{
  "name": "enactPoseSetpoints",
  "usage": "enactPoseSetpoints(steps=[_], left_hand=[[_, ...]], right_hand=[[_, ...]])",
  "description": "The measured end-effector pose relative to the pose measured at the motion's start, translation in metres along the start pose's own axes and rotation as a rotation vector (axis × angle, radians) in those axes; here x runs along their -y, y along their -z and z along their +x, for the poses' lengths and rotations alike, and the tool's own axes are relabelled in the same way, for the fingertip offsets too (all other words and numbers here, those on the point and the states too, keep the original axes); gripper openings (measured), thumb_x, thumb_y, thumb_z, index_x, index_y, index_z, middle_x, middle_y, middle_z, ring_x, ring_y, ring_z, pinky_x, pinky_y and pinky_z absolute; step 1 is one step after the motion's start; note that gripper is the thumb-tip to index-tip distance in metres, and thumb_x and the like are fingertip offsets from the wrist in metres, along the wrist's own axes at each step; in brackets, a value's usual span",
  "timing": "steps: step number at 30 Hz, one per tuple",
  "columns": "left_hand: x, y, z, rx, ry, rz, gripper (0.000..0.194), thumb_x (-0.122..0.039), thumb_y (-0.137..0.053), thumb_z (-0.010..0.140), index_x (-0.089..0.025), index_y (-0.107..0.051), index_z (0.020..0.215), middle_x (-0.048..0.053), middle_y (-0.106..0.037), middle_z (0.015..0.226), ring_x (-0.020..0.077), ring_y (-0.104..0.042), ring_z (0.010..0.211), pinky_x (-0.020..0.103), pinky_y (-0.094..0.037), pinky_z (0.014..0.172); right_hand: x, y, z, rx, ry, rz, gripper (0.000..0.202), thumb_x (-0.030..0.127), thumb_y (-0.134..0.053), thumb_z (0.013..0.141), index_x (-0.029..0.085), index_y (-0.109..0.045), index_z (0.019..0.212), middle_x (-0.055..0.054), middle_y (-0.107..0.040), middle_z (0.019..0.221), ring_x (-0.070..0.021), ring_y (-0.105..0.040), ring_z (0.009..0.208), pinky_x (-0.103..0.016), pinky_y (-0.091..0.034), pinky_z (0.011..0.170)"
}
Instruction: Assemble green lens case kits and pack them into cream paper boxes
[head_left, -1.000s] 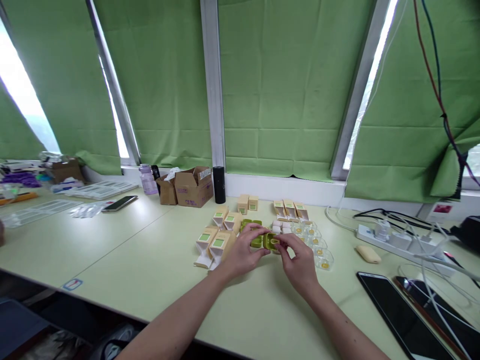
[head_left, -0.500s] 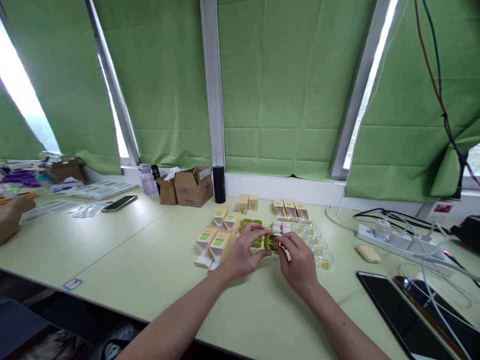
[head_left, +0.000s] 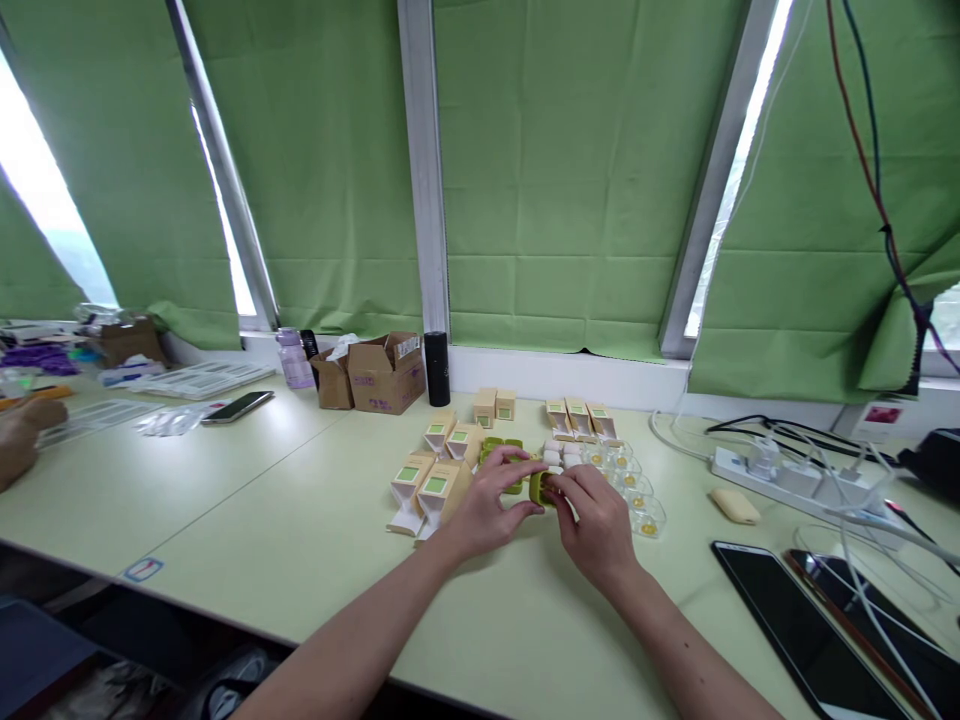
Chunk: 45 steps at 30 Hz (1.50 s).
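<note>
A small olive-green case (head_left: pixel 538 489) is held just above the table between my two hands. My left hand (head_left: pixel 486 507) grips its left side, thumb below and index finger along the top. My right hand (head_left: pixel 598 522) is closed at its right side with fingertips pressed into it; whatever they pinch inside is hidden. Behind my left fingers lie more green cases (head_left: pixel 514 446), partly covered. White blocks (head_left: pixel 553 457) sit just beyond the held case. Clear plastic cups with yellow centres (head_left: pixel 649 526) stand right of my right hand. Open cartons with green labels (head_left: pixel 442 490) stand left.
More small cartons (head_left: pixel 577 420) stand at the back, near a black cylinder (head_left: pixel 437 370) and a cardboard box (head_left: pixel 387 375). On the right are a power strip (head_left: pixel 795 478), tangled white cables and a tablet (head_left: pixel 795 610). Another person's hand (head_left: pixel 26 430) shows far left.
Both hands keep hold of the green case in nearly the same place. The case has tilted slightly, and my right fingertips have shifted a little on it.
</note>
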<state>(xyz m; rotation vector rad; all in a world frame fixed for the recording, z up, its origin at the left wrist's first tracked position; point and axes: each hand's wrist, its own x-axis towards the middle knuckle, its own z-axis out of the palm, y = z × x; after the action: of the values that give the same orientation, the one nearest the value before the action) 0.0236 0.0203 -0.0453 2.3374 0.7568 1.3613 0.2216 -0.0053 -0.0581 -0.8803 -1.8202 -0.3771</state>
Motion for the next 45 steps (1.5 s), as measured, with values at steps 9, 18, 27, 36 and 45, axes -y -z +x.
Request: enactPoseSetpoints(steps=[9,18,27,36,45], left_hand=[[0.002,0.0,0.0,0.009,-0.022,0.02,0.053,-0.021,-0.083,0.087,-0.032,-0.071,0.137,0.01,-0.068,0.123,0.0291,-0.059,0.127,0.05,-0.057,0.107],[0.002,0.001,0.0,0.032,-0.049,0.028,0.056,-0.02,-0.083,0.086,-0.033,-0.07,0.139,0.01,-0.069,0.122,0.0284,-0.059,0.126,0.047,-0.058,0.104],[0.007,0.002,0.001,0.048,-0.089,0.06,0.056,-0.023,-0.085,0.086,-0.028,-0.07,0.139,0.011,-0.073,0.116,0.0297,-0.059,0.124,0.048,-0.056,0.104],[0.003,0.004,0.001,0.049,-0.106,0.068,0.051,-0.021,-0.081,0.09,-0.026,-0.07,0.139,0.012,-0.069,0.118,0.0288,-0.06,0.122,0.046,-0.056,0.103],[0.004,0.008,0.003,0.023,-0.091,0.113,0.056,-0.013,-0.079,0.088,-0.024,-0.067,0.141,0.011,-0.07,0.121,0.0289,-0.057,0.122,0.048,-0.055,0.105]], right_hand=[[0.0,0.003,0.002,0.006,0.046,-0.015,0.02,0.012,-0.057,0.102,0.025,-0.072,0.095,-0.005,-0.069,0.082,-0.0232,-0.057,0.08,-0.035,-0.045,0.067],[-0.003,0.002,0.0,0.027,0.083,-0.03,0.017,0.013,-0.061,0.101,0.023,-0.073,0.096,-0.005,-0.069,0.08,-0.023,-0.055,0.08,-0.035,-0.045,0.067],[-0.006,0.001,0.0,0.021,0.119,-0.002,0.015,0.012,-0.063,0.1,0.022,-0.073,0.096,-0.004,-0.069,0.078,-0.0221,-0.055,0.08,-0.033,-0.047,0.067],[-0.009,0.002,0.001,0.025,0.139,0.01,0.015,0.01,-0.063,0.099,0.023,-0.07,0.103,-0.004,-0.069,0.08,-0.0229,-0.055,0.079,-0.034,-0.048,0.066],[-0.01,0.006,-0.002,0.078,0.049,0.126,0.039,0.006,-0.056,0.093,0.026,-0.062,0.126,-0.008,-0.073,0.105,-0.0271,-0.066,0.095,-0.041,-0.059,0.074]])
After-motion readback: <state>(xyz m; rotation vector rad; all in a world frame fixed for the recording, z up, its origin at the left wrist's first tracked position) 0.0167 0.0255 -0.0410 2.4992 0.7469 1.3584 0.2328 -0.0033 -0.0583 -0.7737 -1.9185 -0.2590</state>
